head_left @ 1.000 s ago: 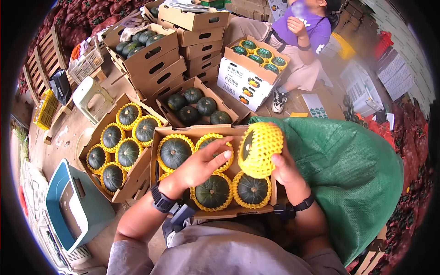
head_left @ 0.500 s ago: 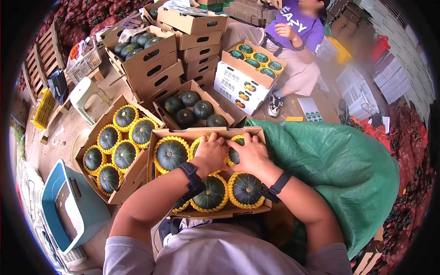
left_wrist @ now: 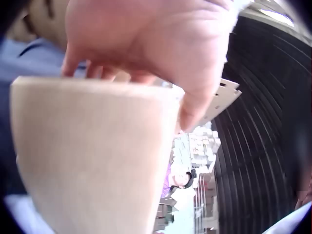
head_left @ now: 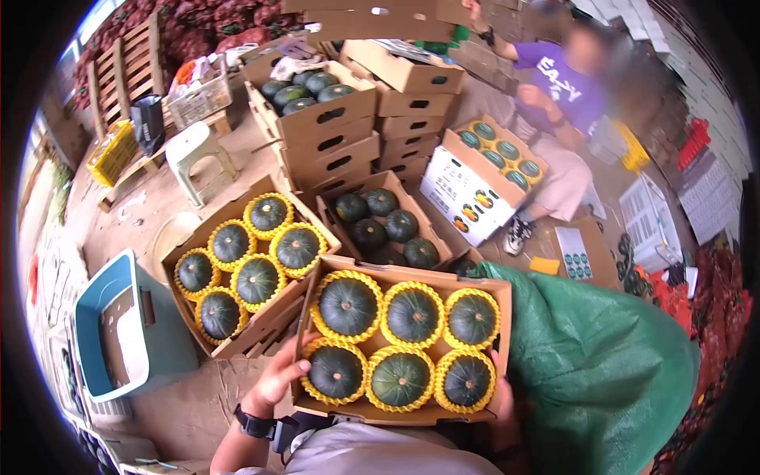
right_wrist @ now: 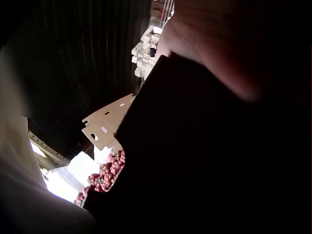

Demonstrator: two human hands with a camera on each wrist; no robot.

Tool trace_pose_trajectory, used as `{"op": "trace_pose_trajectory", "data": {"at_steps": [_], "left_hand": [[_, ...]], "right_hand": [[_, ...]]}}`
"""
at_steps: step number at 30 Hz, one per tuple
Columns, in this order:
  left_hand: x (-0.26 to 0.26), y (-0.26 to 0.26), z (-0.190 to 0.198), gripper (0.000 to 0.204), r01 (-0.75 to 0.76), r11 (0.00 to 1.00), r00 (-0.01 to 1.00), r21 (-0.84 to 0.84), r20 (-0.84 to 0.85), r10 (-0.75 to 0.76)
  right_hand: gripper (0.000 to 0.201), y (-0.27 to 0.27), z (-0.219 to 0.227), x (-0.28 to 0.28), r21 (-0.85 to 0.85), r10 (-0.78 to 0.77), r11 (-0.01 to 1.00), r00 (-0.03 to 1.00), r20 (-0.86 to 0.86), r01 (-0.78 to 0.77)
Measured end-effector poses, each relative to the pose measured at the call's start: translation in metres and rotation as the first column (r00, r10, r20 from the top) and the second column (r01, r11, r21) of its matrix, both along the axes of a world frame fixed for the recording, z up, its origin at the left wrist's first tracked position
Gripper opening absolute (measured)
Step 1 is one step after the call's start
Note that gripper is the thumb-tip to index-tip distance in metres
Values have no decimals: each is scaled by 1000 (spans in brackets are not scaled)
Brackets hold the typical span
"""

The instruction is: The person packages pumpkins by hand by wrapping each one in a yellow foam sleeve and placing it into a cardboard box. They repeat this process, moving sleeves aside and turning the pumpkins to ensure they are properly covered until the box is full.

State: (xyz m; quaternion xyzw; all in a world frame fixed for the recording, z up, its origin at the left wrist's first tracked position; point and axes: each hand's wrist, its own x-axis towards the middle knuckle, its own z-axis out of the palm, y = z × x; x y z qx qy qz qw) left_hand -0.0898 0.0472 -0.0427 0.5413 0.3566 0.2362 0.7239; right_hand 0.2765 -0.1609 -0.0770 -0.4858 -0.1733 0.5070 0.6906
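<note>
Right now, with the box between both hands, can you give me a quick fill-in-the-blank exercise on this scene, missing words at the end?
1. The left hand and right hand hold a box containing exactly ____ pumpkins.
2. The colour of the netting around those pumpkins is ____.
3. The big green sack or sheet lies on the camera wearer's ____ side.
4. The shirt of the person across the boxes is ____.

Missing words: six; yellow; right; purple.

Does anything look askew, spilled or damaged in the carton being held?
Nothing stands out. The carton held by the left hand and right hand contains six dark green squashes, each seated in a yellow net; none has spilled and no damage shows.
</note>
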Motion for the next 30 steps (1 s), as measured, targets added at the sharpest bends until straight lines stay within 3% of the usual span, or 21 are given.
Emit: {"op": "trace_pose_trajectory", "data": {"at_steps": [2, 3, 5, 6, 7, 9, 11, 13, 14, 15, 17, 19, 21, 22, 25, 28, 29, 30], "left_hand": [[7, -28, 13, 80, -81, 993, 991, -80, 98, 89], [6, -34, 19, 79, -96, 980, 962, -177, 237, 137], [-8, -44, 29, 72, -129, 990, 962, -61, 235, 140], [-15, -43, 53, 67, -158, 985, 952, -67, 254, 170], [-23, -44, 68, 68, -287, 949, 920, -128, 241, 310], [-35, -35, 90, 65, -509, 860, 804, -45, 332, 493], [-50, -14, 103, 61, -674, 738, 672, -17, 399, 623], [-61, 9, 110, 60, -735, 663, 529, -142, 492, 691], [-77, 19, 102, 59, -751, 656, 556, -77, 462, 691], [-95, 37, 87, 59, -764, 646, 576, -4, 446, 684], [-136, 63, 62, 54, -708, 680, 706, 190, 208, 677], [-158, 74, 28, 53, -732, 624, 666, 274, 88, 741], [-160, 75, 26, 53, -737, 664, 675, 127, 183, 715], [-157, 77, 23, 51, -776, 610, 630, 159, 165, 758], [-162, 77, 26, 49, -747, 640, 657, 180, 57, 752], [-126, 71, 29, 50, -917, 324, 355, 234, 103, 929], [-101, 56, 52, 55, -845, 351, 443, 404, 159, 883], [-83, 47, 73, 56, -779, 231, 367, 583, 125, 922]], "right_hand": [[63, 1, 14, -6, 107, 26, 994, 984, -176, -7], [66, 10, 20, -4, 181, 40, 984, 969, -245, 5], [67, 25, 32, 8, 156, 112, 984, 984, -140, -90], [69, 44, 38, 9, 177, 182, 971, 978, -97, -163], [70, 62, 36, 12, 183, 266, 952, 960, -92, -246], [70, 123, 42, -2, 167, 326, 939, 934, -146, -301], [63, 198, 73, -25, 202, 491, 866, 855, -168, -458], [65, 265, 87, -48, 242, 522, 845, 835, -175, -478], [63, 283, 108, -64, 282, 485, 851, 869, -101, -442], [66, 298, 122, -71, 211, 307, 929, 951, 18, -304], [50, 288, 157, -65, 296, 187, 936, 981, 44, -192], [45, 250, 174, -49, 380, 85, 911, 974, 210, -161], [36, 196, 163, -23, 378, 22, 909, 927, 373, -174], [34, 167, 156, -13, 298, 4, 945, 917, 398, -134], [28, 86, 132, 10, 44, -109, 994, 899, 425, 100], [25, 20, 124, 17, -110, -147, 973, 907, 395, 205], [25, 11, 125, 16, -150, -119, 969, 903, 414, 196], [25, 1, 124, 14, -192, -93, 963, 899, 429, 191]]}}
